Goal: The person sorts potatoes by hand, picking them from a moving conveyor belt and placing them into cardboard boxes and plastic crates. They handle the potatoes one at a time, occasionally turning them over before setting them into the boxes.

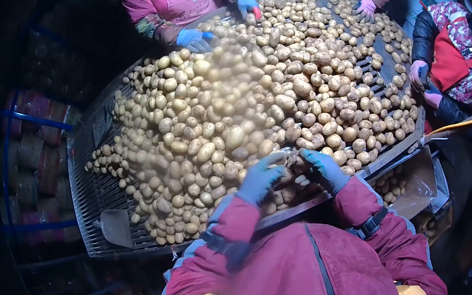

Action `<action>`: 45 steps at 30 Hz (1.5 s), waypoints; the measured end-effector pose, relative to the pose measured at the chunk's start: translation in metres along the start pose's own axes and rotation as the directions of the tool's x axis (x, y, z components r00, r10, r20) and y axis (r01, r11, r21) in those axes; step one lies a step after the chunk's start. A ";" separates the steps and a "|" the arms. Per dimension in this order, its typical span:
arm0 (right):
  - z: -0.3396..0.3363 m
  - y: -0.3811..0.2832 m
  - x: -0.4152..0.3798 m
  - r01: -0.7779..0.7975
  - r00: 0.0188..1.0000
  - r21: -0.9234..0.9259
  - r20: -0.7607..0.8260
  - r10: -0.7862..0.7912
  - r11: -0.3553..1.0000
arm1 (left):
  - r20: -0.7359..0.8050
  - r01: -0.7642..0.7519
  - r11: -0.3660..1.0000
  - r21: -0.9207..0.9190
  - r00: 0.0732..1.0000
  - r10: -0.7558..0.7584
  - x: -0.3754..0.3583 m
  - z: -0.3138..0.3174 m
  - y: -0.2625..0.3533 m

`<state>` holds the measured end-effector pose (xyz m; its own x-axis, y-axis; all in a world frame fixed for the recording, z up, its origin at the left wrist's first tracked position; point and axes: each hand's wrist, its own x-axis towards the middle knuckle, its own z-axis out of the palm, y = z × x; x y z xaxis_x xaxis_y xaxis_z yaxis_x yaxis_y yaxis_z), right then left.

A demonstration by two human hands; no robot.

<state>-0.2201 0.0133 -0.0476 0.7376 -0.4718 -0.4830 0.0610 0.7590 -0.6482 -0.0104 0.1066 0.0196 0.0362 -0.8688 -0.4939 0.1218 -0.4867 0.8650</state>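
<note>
A large heap of potatoes (205,133) covers much of a slatted metal table (99,195). At its near edge, my left hand (261,178), in a blue-grey glove, rests at the potatoes with its fingers pointing right. My right hand (324,167), gloved the same way, faces it from the right, fingers bent toward the middle. Between the two hands lie dark, dirty potatoes (298,166). Whether either hand grips one cannot be made out. The fingertips are partly hidden among the potatoes.
A metal scoop (116,227) lies on the slats at left. Co-workers' gloved hands (194,40) (365,8) touch the heap's far side. Another person (450,59) stands at right. A cardboard box of potatoes (418,185) sits below the right edge. Blue rails (40,118) stand left.
</note>
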 end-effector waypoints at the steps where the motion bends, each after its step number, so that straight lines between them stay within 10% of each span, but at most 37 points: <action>1: 0.015 -0.020 -0.010 -0.022 0.995 -0.010 -0.099 0.020 1.000 | -0.125 -0.070 0.997 -0.045 0.990 0.064 0.007 -0.023 -0.034; 3: -0.006 -0.010 -0.003 0.119 0.945 -0.392 -0.239 -0.225 0.912 | -0.312 -0.010 0.991 -0.134 0.950 -0.033 -0.011 -0.059 -0.022; 4: -0.007 -0.013 -0.007 0.116 0.930 -0.380 -0.282 -0.235 0.918 | -0.346 -0.179 0.955 0.237 0.903 0.255 -0.014 -0.071 -0.007; 5: -0.005 -0.021 -0.013 0.113 0.914 -0.369 -0.325 -0.242 0.923 | -0.458 -0.015 0.977 0.214 0.881 0.114 -0.006 -0.096 -0.020; 8: -0.009 -0.027 -0.017 0.128 0.886 -0.412 -0.361 -0.290 0.902 | -0.341 -0.165 0.666 0.728 0.755 0.560 0.018 -0.125 -0.019; 11: -0.014 -0.022 -0.016 0.153 0.866 -0.392 -0.389 -0.315 0.907 | -0.167 -0.199 0.424 0.883 0.712 0.682 0.067 -0.124 -0.037; 14: -0.009 -0.021 -0.022 0.210 0.810 -0.365 -0.455 -0.371 0.907 | -0.296 0.083 0.388 0.918 0.794 0.531 0.086 -0.094 -0.017; 18: -0.007 -0.025 -0.033 0.145 0.872 -0.361 -0.394 -0.291 0.921 | -0.377 -0.019 0.974 0.226 0.920 0.106 0.082 -0.062 0.005; 20: 0.013 -0.022 -0.023 0.115 0.935 -0.014 -0.337 -0.113 0.993 | -0.284 -0.216 0.939 0.268 0.913 0.292 0.074 -0.029 -0.004; 23: 0.038 -0.008 -0.009 -0.050 0.973 0.343 -0.195 0.123 0.938 | 0.030 -0.175 0.927 0.332 0.984 0.175 0.034 0.013 -0.003; 26: 0.044 -0.006 -0.007 -0.054 0.989 0.329 -0.111 0.095 0.943 | 0.100 -0.460 0.769 0.444 0.878 0.467 0.012 0.002 -0.002; 31: 0.024 0.005 -0.009 -0.082 0.987 0.187 -0.121 0.105 0.979 | -0.380 -0.070 0.652 0.755 0.764 0.521 -0.019 -0.140 -0.014; 38: 0.022 0.018 -0.001 -0.018 0.998 0.033 -0.054 0.020 0.999 | -0.325 0.148 0.328 0.933 0.738 0.591 0.005 -0.166 -0.044; 45: 0.041 0.001 -0.016 -0.131 0.985 0.198 -0.086 0.150 0.971 | -0.422 0.294 0.422 0.858 0.871 0.252 0.048 -0.139 0.009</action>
<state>-0.2038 0.0400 -0.0166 0.6781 -0.3893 -0.6234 0.0962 0.8879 -0.4498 0.1300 0.0735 -0.0082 0.4809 -0.8404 -0.2497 -0.7887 -0.5391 0.2955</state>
